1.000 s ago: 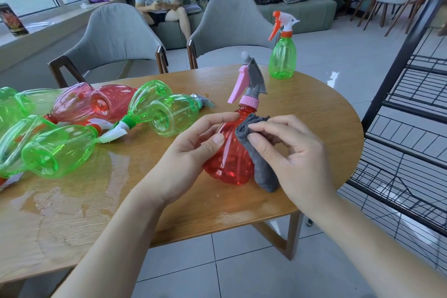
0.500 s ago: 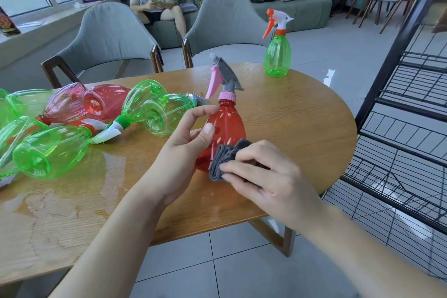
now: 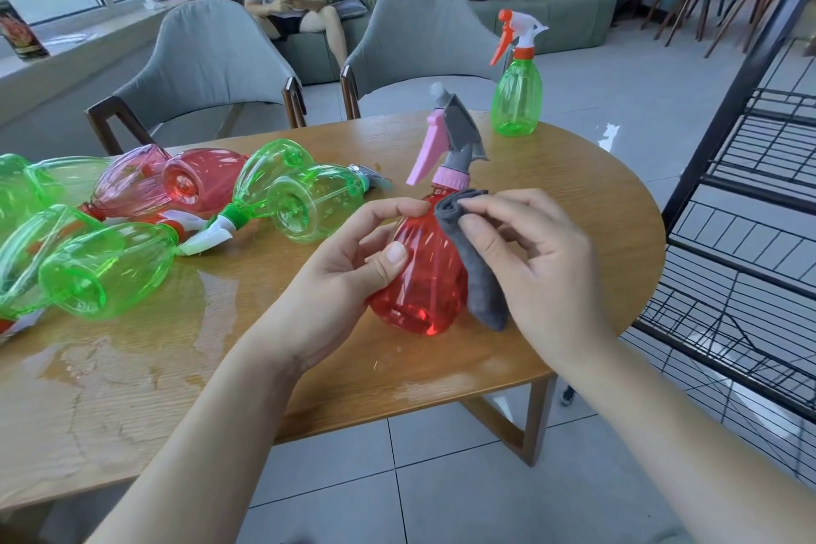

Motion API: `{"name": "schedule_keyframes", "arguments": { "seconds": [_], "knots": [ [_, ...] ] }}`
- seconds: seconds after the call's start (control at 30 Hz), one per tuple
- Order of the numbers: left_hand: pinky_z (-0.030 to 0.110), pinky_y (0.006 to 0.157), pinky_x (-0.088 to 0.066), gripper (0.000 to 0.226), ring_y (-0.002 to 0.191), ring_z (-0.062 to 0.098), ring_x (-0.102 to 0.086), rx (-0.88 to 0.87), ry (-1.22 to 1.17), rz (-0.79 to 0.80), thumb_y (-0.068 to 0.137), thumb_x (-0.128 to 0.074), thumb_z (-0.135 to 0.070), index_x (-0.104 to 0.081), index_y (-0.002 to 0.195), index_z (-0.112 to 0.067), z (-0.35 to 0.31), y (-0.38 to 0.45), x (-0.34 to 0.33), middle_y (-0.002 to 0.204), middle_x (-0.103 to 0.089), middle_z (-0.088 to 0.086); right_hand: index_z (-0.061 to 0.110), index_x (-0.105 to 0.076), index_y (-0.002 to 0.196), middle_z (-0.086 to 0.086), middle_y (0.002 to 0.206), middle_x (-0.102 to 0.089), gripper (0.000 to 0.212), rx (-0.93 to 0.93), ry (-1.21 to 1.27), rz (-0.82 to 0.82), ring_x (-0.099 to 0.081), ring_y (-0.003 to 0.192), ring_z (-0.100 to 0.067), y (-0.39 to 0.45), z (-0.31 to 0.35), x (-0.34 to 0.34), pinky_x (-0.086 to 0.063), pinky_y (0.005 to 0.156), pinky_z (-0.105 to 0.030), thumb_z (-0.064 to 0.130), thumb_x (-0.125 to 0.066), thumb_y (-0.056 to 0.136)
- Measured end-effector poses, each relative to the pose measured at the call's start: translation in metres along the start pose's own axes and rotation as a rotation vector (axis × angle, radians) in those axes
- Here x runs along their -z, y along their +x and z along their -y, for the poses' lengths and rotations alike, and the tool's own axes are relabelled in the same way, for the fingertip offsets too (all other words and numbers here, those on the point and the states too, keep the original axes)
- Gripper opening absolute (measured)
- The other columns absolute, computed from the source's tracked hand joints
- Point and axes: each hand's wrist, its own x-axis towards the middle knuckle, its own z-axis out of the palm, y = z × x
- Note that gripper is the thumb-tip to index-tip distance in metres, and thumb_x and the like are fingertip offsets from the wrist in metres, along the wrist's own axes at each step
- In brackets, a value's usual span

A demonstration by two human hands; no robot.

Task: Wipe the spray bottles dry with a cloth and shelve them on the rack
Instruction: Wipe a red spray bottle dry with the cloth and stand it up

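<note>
A red spray bottle (image 3: 424, 278) with a pink and grey trigger head stands upright near the table's front edge. My left hand (image 3: 349, 274) grips its left side, thumb on the body and fingers over the shoulder. My right hand (image 3: 538, 265) holds a folded grey cloth (image 3: 477, 261) pressed against the bottle's right side. Several green and red spray bottles (image 3: 304, 203) lie on their sides at the left of the wooden table (image 3: 574, 199). One green spray bottle (image 3: 516, 97) with an orange and white trigger stands at the far edge. The black wire rack (image 3: 750, 199) stands at the right.
A puddle of water (image 3: 132, 349) spreads over the table's front left. Two grey chairs (image 3: 203, 62) stand behind the table. A person sits on a sofa (image 3: 547, 9) farther back. Tiled floor lies between table and rack.
The cloth in my right hand moved down the red bottle's lower side half a second ago and is now back up at its shoulder. My left hand kept its grip.
</note>
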Motion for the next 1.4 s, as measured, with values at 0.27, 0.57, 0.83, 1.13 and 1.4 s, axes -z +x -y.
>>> {"name": "schedule_keyframes", "arguments": {
  "seconds": [0.27, 0.57, 0.83, 1.13, 1.4],
  "knots": [
    [0.045, 0.085, -0.06, 0.035, 0.111, 0.037, -0.07, -0.011, -0.002, -0.077, 0.097, -0.063, -0.02, -0.064, 0.13, -0.03, 0.001, -0.001, -0.004, 0.134, -0.066, 0.021, 0.004, -0.079, 0.113, -0.004, 0.105, -0.07, 0.029, 0.133, -0.101, 0.012, -0.065, 0.097, -0.008, -0.02, 0.0, -0.002, -0.05, 0.087, -0.017, 0.021, -0.081, 0.09],
    [0.041, 0.081, -0.06, 0.034, 0.105, 0.035, -0.07, 0.001, -0.004, -0.079, 0.099, -0.062, -0.022, -0.062, 0.132, -0.029, 0.001, 0.001, -0.01, 0.129, -0.067, 0.021, 0.006, -0.079, 0.114, -0.002, 0.104, -0.069, 0.024, 0.12, -0.057, 0.036, -0.064, 0.099, -0.003, -0.012, 0.001, 0.002, -0.049, 0.087, -0.016, 0.016, -0.078, 0.091],
    [0.034, 0.075, -0.059, 0.042, 0.09, 0.026, -0.072, 0.001, 0.014, -0.192, 0.097, -0.066, -0.03, -0.054, 0.137, -0.025, 0.0, 0.003, -0.016, 0.108, -0.074, 0.015, 0.005, -0.082, 0.105, -0.006, 0.094, -0.068, 0.014, 0.405, -0.148, 0.232, -0.062, 0.086, -0.025, -0.03, 0.001, -0.009, -0.053, 0.081, -0.031, 0.013, -0.08, 0.093],
    [0.032, 0.068, -0.058, 0.044, 0.082, 0.023, -0.071, 0.027, 0.049, -0.188, 0.098, -0.06, -0.028, -0.051, 0.141, -0.025, -0.004, 0.001, -0.01, 0.107, -0.073, 0.015, 0.009, -0.082, 0.106, -0.005, 0.095, -0.069, 0.018, 0.324, -0.099, 0.182, -0.065, 0.084, -0.019, -0.032, -0.006, -0.006, -0.052, 0.079, -0.023, 0.012, -0.085, 0.089],
    [0.039, 0.081, -0.061, 0.039, 0.105, 0.033, -0.07, 0.016, 0.031, -0.048, 0.098, -0.063, -0.02, -0.058, 0.136, -0.026, -0.002, -0.003, 0.001, 0.132, -0.065, 0.024, 0.012, -0.08, 0.113, 0.0, 0.102, -0.069, 0.021, 0.096, -0.049, 0.031, -0.066, 0.096, -0.006, -0.008, 0.0, -0.003, -0.051, 0.086, -0.02, 0.018, -0.077, 0.093]
  ]
}}
